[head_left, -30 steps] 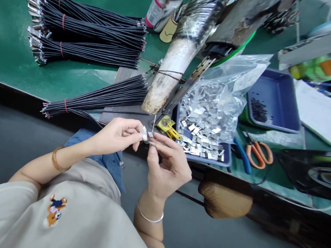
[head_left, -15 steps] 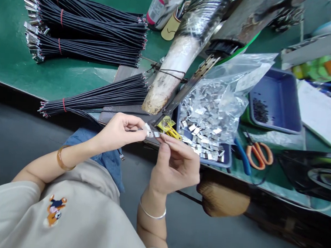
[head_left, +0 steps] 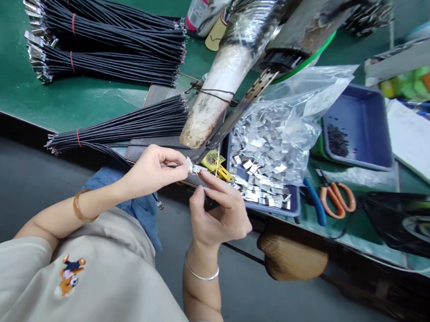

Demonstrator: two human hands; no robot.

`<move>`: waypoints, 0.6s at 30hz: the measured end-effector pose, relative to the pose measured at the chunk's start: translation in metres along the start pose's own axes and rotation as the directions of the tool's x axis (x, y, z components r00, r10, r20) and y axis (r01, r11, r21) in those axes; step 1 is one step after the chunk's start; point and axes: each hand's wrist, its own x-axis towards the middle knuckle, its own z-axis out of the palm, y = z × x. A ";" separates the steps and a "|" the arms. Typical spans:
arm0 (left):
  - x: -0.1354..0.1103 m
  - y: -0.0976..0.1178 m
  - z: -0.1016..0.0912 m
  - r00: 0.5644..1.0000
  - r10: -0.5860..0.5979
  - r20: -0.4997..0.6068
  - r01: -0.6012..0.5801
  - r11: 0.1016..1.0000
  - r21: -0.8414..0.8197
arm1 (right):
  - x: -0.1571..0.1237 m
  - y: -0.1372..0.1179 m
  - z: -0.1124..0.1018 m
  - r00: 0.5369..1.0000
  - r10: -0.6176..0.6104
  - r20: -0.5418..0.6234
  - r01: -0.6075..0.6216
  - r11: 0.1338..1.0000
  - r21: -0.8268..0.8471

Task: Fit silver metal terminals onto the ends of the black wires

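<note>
L hand (head_left: 155, 172) has the connector (head_left: 195, 168) pinched betw. thumb & finger near the tabletop (head_left: 95, 99) edge; R hand (head_left: 219, 211) has its index tip at the free end (contact or tiny gap, can't tell), thumb spread away, nothing clearly gripped. Prob. best: L pinch firm & well back, connector level, R fingertip light so it doesn't twist. Just beyond, mind the yellow tool (head_left: 225, 174), then the tray (head_left: 295, 196) w/ metal parts (head_left: 254, 168) & cable bundle (head_left: 130, 123) farther back.
</note>
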 end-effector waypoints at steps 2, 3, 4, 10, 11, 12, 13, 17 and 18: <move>0.001 -0.001 0.000 1.000 0.000 -0.002 0.000 1.000 0.025 | 0.000 0.001 0.001 1.000 0.009 0.001 -0.009 1.000 0.005; 0.001 -0.001 0.000 1.000 -0.001 -0.003 0.001 0.999 0.044 | -0.001 0.001 0.001 1.000 0.011 0.002 -0.011 1.000 0.011; 0.001 -0.002 -0.001 1.000 -0.001 -0.007 0.001 0.998 0.062 | -0.001 0.002 0.002 1.000 0.015 0.003 -0.015 1.000 0.022; 0.001 -0.005 0.001 0.998 0.036 -0.058 -0.029 0.993 0.118 | -0.002 0.000 0.007 0.983 0.183 0.019 -0.183 0.970 0.159; 0.001 -0.004 0.002 0.997 0.037 -0.067 -0.029 0.993 0.118 | -0.001 -0.001 0.007 0.978 0.208 0.031 -0.211 0.963 0.168; 0.002 -0.003 0.002 0.997 0.035 -0.076 -0.026 0.993 0.113 | -0.001 -0.001 0.008 0.974 0.224 0.043 -0.229 0.958 0.174; 0.002 -0.002 0.003 0.996 0.032 -0.084 -0.023 0.995 0.102 | 0.000 -0.002 0.008 0.971 0.236 0.049 -0.241 0.954 0.177; 0.004 0.000 0.004 0.995 0.041 -0.093 -0.040 0.999 0.008 | 0.004 -0.004 0.007 0.967 0.247 0.061 -0.254 0.953 0.163; 0.004 0.001 0.004 0.995 0.048 -0.092 -0.049 0.999 -0.008 | 0.004 -0.004 0.007 0.967 0.246 0.062 -0.253 0.955 0.152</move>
